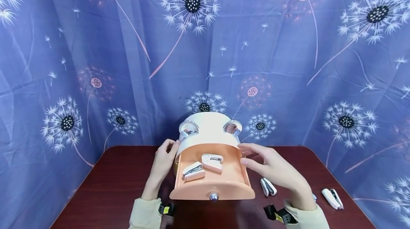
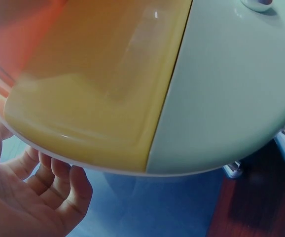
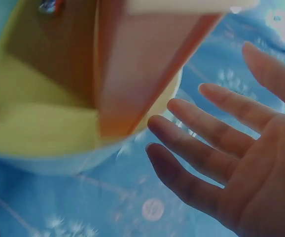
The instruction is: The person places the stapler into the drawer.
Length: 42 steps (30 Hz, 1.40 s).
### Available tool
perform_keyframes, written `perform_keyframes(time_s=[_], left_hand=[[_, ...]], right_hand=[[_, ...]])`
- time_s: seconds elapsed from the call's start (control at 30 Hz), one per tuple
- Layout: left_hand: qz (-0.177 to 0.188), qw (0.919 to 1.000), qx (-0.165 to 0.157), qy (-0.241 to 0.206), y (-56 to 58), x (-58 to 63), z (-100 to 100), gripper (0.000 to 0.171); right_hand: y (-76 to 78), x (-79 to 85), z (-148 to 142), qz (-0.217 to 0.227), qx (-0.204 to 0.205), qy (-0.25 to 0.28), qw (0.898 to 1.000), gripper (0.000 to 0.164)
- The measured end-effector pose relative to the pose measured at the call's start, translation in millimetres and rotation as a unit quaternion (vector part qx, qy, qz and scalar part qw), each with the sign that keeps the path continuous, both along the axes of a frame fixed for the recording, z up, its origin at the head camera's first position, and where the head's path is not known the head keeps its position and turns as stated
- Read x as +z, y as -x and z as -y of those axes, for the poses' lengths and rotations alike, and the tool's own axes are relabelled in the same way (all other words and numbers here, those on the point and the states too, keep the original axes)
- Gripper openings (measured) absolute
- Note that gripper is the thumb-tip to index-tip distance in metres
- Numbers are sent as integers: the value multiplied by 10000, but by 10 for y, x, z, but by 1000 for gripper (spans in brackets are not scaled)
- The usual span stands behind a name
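Observation:
A rounded white desktop drawer box stands at the table's middle, its peach top drawer pulled out. Two small staplers lie in that drawer: a pale pink one and a white-and-pink one. My left hand rests against the box's left side; in the left wrist view its loosely bent fingertips meet the rim beside the yellow drawer. At the right side of the peach drawer is my right hand, fingers extended and holding nothing. The right wrist view shows these fingers spread.
On the dark red table, a white stapler lies right of the box and another white stapler farther right. A pale green drawer front sits beside the yellow one. Behind hangs a blue dandelion-print curtain.

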<state>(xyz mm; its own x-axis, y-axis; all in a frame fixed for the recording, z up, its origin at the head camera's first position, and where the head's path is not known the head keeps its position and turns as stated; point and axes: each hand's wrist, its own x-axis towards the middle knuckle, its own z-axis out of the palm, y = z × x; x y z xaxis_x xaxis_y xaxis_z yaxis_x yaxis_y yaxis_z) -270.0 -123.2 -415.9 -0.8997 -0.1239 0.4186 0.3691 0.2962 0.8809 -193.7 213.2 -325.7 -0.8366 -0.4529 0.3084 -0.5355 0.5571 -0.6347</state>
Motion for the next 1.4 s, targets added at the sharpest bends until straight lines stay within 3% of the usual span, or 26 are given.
perform_keyframes(time_s=[0.37, 0.87, 1.0, 1.17, 1.4], left_hand=[[119, 9999, 13, 20, -11, 31, -4, 31], [54, 10000, -6, 57, -16, 15, -1, 33], [51, 10000, -10, 29, -9, 6, -5, 32], [75, 9999, 2, -109, -19, 9, -6, 28], [91, 9999, 27, -43, -9, 4, -4, 30]], right_hand=[[69, -415, -406, 34, -780, 579, 9953, 36], [107, -786, -968, 216, -1663, 787, 9827, 37], [102, -852, -1135, 274, -2032, 551, 9772, 41], [108, -969, -1314, 243, -2518, -127, 9674, 44], [107, -1178, -1525, 603, -2713, -883, 9565, 52]])
